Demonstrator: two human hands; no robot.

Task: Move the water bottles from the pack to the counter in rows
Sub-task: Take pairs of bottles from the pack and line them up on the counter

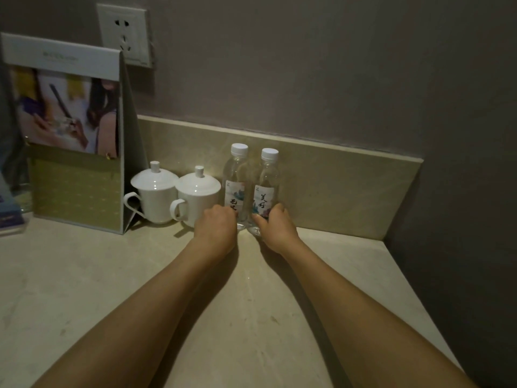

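Observation:
Two clear water bottles with white caps stand upright side by side on the beige counter [251,289], close to the backsplash. My left hand [216,226] grips the base of the left bottle [236,180]. The lower part of the right bottle [267,186] is held by my right hand [275,226], fingers curled round it. Both bottles carry white labels with dark characters. No pack is in view.
Two white lidded cups [155,191] [197,196] stand just left of the bottles. A standing brochure holder [75,141] is at the far left, a wall socket [124,35] above it. The counter ends at a wall on the right [461,191].

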